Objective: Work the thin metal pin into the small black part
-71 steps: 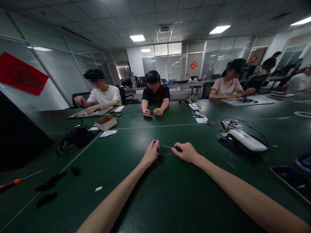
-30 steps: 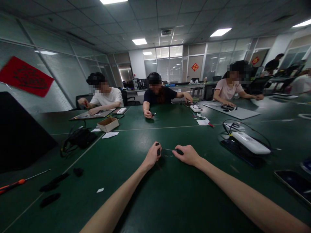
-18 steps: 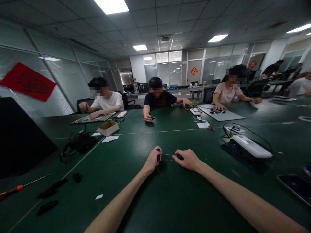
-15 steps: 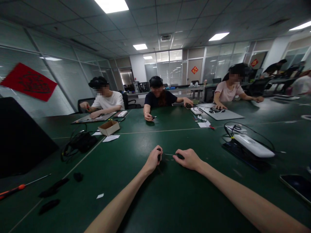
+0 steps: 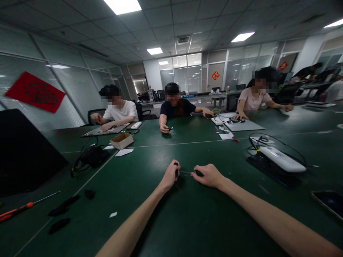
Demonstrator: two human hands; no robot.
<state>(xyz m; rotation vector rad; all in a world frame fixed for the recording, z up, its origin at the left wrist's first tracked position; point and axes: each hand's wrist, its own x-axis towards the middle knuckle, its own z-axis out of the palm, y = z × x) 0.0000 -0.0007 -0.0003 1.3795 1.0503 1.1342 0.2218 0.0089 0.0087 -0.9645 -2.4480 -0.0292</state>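
Observation:
Closed around a small black piece, my left hand is just above the green table, left of centre. Fingers cover much of that piece, so its kind does not show. My right hand grips the dark handle of a screwdriver. Its thin metal shaft points left, and the tip reaches the black piece or stops just short of it; I cannot tell which. A second screwdriver, orange and black, lies at the far left, near several dark pieces on the table.
A small open cardboard box stands ahead to the left, beside a black cabled bundle. To the right are a white power bank with a looping cable and a phone. Several people sit across the green table. A black panel rises at left.
The view has shifted slightly, so table objects appear a little farther right. Both hands keep nearly the same pose, with the screwdriver still pointing at the black piece.

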